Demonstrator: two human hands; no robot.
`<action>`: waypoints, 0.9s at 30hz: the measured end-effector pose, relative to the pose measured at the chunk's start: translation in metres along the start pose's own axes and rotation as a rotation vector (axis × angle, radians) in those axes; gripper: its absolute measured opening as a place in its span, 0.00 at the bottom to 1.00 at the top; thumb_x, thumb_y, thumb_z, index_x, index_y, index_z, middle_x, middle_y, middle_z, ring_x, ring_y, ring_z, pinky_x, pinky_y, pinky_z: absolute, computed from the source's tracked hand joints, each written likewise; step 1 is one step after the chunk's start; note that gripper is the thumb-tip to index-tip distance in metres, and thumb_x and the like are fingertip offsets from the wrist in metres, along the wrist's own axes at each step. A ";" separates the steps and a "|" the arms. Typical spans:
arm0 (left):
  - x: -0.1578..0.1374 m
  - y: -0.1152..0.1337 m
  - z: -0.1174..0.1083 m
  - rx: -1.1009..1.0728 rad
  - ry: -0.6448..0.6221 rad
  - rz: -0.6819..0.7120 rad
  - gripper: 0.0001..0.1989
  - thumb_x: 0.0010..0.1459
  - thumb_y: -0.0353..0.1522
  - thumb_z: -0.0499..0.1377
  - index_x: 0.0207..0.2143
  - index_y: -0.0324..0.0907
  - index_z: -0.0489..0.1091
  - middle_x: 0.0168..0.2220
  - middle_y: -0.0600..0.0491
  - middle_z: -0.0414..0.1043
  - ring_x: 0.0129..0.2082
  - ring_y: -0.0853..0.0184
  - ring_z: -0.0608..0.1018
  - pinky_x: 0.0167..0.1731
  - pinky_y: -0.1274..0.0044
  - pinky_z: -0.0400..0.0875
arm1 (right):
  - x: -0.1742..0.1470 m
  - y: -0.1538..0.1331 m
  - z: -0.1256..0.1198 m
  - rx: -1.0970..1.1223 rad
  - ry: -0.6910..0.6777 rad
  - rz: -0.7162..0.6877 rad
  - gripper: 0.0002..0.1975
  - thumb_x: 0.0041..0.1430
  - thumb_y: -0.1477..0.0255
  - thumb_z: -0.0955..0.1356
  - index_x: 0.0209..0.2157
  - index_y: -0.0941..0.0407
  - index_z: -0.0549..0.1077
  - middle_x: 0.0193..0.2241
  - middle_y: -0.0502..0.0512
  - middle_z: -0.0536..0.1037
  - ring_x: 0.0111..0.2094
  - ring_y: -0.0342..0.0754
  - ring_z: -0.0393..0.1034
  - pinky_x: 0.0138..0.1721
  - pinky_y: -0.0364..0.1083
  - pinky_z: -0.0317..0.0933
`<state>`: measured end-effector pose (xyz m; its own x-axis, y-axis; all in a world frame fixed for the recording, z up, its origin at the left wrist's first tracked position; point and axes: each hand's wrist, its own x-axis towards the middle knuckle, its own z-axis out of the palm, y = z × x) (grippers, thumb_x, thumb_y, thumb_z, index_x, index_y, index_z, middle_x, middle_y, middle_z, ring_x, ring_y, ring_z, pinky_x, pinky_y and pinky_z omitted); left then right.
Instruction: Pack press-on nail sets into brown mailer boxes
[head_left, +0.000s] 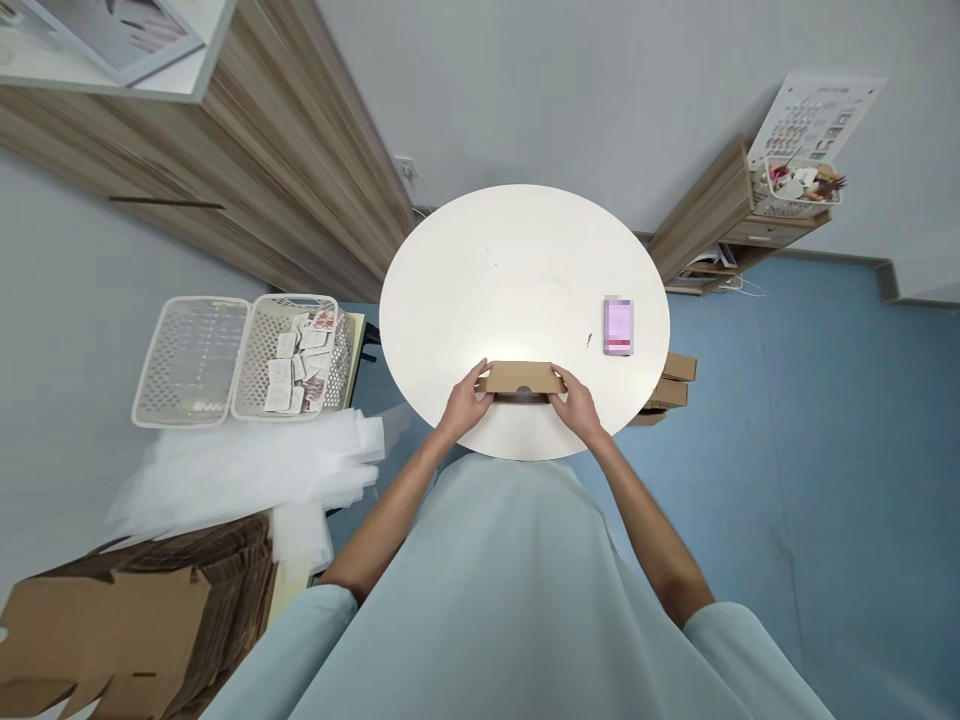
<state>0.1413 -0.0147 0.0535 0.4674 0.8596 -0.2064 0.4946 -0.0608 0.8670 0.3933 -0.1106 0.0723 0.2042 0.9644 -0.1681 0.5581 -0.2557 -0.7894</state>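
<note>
A small brown cardboard box [519, 376] sits near the front edge of the round white table [517, 270]. Its lid panel with a notch faces me, and a dark gap shows below the panel's near edge. My left hand [466, 402] grips the box's left end, fingers on its side. At the right end, my right hand [576, 404] holds it in the same way. What lies inside the box is hidden. Off to the right on the table is a pink-purple rectangular item [619, 327], blurred out in the picture.
To the left stands an open white basket [244, 370] with small packets. Below it lie white translucent sheets or bags [262, 475] and a stack of flat cardboard blanks [112, 630]. Folded brown boxes [667, 390] show beyond the table's right edge. A wooden cabinet [750, 225] stands back right.
</note>
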 end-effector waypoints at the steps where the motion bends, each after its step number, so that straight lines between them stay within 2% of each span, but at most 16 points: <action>1: -0.006 -0.002 0.003 0.030 -0.014 0.009 0.39 0.62 0.29 0.58 0.74 0.48 0.55 0.69 0.46 0.67 0.61 0.58 0.77 0.61 0.65 0.73 | -0.006 0.002 0.002 -0.017 -0.016 -0.002 0.31 0.65 0.72 0.65 0.69 0.53 0.64 0.64 0.60 0.73 0.60 0.57 0.72 0.61 0.57 0.68; 4: -0.024 -0.012 0.012 0.146 -0.004 0.054 0.39 0.63 0.30 0.58 0.75 0.48 0.53 0.71 0.46 0.64 0.65 0.56 0.74 0.62 0.63 0.72 | -0.023 0.007 0.009 -0.052 -0.040 -0.016 0.34 0.65 0.71 0.65 0.72 0.52 0.59 0.68 0.61 0.69 0.64 0.57 0.69 0.62 0.58 0.67; 7: -0.040 -0.023 0.021 0.261 0.082 0.146 0.35 0.67 0.33 0.57 0.75 0.46 0.54 0.72 0.45 0.63 0.70 0.54 0.69 0.66 0.60 0.69 | -0.040 0.012 0.018 -0.096 -0.017 -0.033 0.34 0.68 0.67 0.65 0.73 0.52 0.57 0.70 0.61 0.66 0.67 0.58 0.65 0.65 0.59 0.64; 10: -0.052 -0.029 0.028 0.315 0.138 0.185 0.30 0.70 0.34 0.54 0.72 0.46 0.59 0.70 0.46 0.67 0.68 0.56 0.71 0.66 0.60 0.70 | -0.054 0.017 0.024 -0.149 0.004 -0.020 0.31 0.71 0.66 0.62 0.73 0.53 0.57 0.67 0.62 0.70 0.65 0.59 0.68 0.61 0.59 0.67; 14: -0.057 -0.025 0.034 0.332 0.095 0.074 0.23 0.70 0.31 0.52 0.65 0.48 0.69 0.60 0.47 0.78 0.57 0.54 0.80 0.55 0.63 0.76 | -0.061 0.019 0.030 -0.202 -0.051 0.061 0.24 0.73 0.67 0.59 0.66 0.52 0.65 0.54 0.61 0.80 0.51 0.59 0.77 0.48 0.55 0.71; 16: -0.056 -0.020 0.036 0.340 0.041 -0.007 0.21 0.70 0.30 0.53 0.61 0.49 0.73 0.52 0.49 0.82 0.49 0.53 0.84 0.49 0.66 0.77 | -0.061 0.018 0.033 -0.210 -0.081 0.138 0.20 0.73 0.68 0.59 0.61 0.51 0.69 0.47 0.58 0.83 0.43 0.58 0.79 0.43 0.51 0.69; 19: -0.055 -0.015 0.040 0.307 0.021 -0.128 0.21 0.67 0.28 0.55 0.58 0.50 0.76 0.40 0.51 0.84 0.41 0.54 0.85 0.45 0.68 0.76 | -0.059 0.017 0.038 -0.184 -0.096 0.237 0.15 0.71 0.68 0.61 0.54 0.51 0.73 0.42 0.56 0.83 0.38 0.56 0.79 0.40 0.48 0.66; 22: -0.052 -0.016 0.047 0.156 0.074 -0.216 0.22 0.62 0.28 0.59 0.57 0.49 0.77 0.45 0.51 0.85 0.46 0.53 0.85 0.48 0.68 0.76 | -0.058 0.019 0.042 -0.115 -0.095 0.269 0.10 0.68 0.63 0.66 0.46 0.52 0.74 0.39 0.55 0.84 0.38 0.55 0.79 0.39 0.46 0.65; 24: -0.050 -0.019 0.051 0.019 0.096 -0.257 0.20 0.61 0.28 0.59 0.55 0.47 0.78 0.50 0.52 0.84 0.51 0.55 0.84 0.52 0.68 0.76 | -0.058 0.021 0.043 -0.086 -0.081 0.263 0.12 0.69 0.60 0.65 0.43 0.52 0.74 0.38 0.55 0.84 0.38 0.55 0.79 0.38 0.46 0.64; 27: -0.046 -0.025 0.056 -0.109 0.127 -0.319 0.18 0.63 0.28 0.58 0.54 0.44 0.78 0.54 0.49 0.82 0.57 0.57 0.82 0.59 0.67 0.75 | -0.057 0.026 0.046 -0.060 -0.059 0.255 0.14 0.72 0.63 0.61 0.46 0.51 0.76 0.41 0.55 0.85 0.40 0.56 0.80 0.40 0.47 0.66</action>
<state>0.1484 -0.0813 0.0161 0.2044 0.8831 -0.4222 0.5170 0.2689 0.8127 0.3597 -0.1692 0.0343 0.2985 0.8699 -0.3926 0.5413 -0.4931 -0.6810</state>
